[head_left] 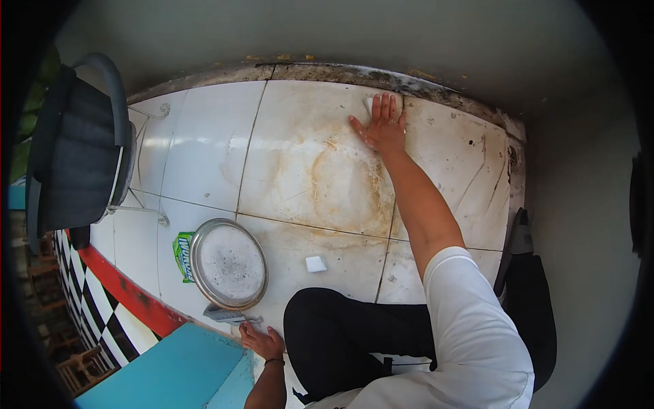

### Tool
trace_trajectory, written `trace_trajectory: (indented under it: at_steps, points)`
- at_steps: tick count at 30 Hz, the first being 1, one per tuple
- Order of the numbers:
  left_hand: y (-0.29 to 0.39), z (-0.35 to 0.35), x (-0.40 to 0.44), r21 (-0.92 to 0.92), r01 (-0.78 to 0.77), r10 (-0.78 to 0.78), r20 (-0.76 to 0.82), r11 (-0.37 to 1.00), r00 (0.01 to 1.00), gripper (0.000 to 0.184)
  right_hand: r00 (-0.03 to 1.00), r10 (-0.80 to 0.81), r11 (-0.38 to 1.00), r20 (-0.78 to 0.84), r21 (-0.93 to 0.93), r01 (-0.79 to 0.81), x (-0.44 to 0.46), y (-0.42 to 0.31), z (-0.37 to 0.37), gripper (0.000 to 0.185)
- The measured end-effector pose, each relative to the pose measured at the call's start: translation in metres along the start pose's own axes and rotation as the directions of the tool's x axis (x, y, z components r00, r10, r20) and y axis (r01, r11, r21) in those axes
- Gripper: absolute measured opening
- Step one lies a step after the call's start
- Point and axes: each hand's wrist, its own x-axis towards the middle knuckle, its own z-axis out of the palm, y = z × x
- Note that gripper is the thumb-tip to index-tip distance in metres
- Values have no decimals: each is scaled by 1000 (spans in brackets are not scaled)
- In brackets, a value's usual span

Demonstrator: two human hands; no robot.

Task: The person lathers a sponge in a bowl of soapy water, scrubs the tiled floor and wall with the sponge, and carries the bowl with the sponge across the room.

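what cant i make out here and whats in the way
All in the head view:
White block: mostly hidden under the right hand.
Basin: suds cover its bottom.
Green packet: one side and some lettering hidden by the basin.
Grey item near the left hand: partly covered by the basin.
Wooden furniture: too small and dim for detail.

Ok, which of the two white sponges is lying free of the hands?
The loose sponge on the tiles beside the round basin, just ahead of the bent knee; the other sponge is partly under the right hand, near the wall.
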Motion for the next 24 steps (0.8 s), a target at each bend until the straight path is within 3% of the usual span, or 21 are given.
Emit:
trace_trajectory:
  at_steps: [3,4,7,8,10,12,14,15,17,22,24]
  points:
    - [12,-22,1,35,91,-93,52,995,994,59,996,-88,987,-19,131,90,-50,10,12,95]
    - [15,-32,-4,7,80,-78,-108,997,991,46,993,-113,981,-42,152,118,-79,13,13,95]
    - [54,-104,12,-447,373,-330,174,813,928,34,975,-207,954,-81,204,220,-184,23,25,94]
    - [82,-131,32,-514,221,-241,28,829,970,24,968,-239,948,-77,199,249,-218,24,29,95]
    - [161,-182,86,-820,243,-241,133,518,962,21,960,-274,940,-66,194,282,-261,18,33,98]
    - [226,-223,125,-923,191,255,284,336,925,28,962,-267,940,-59,206,274,-280,5,36,99]
    - [287,-229,158,-975,-6,762,170,222,625,34,954,-292,931,-70,206,300,-262,1,34,99]
    - [318,-220,167,-992,53,863,128,117,489,32,951,-299,928,-74,209,308,-247,0,34,99]
    - [371,-188,171,-997,65,931,-10,-36,365,28,938,-336,924,-92,161,346,-199,-2,37,101]
    - [397,-120,196,-791,586,914,87,-178,396,25,935,-354,933,-29,64,355,-28,-20,23,103]
    - [384,-95,207,-568,780,907,130,-264,401,30,951,-311,950,5,19,310,29,-27,13,105]
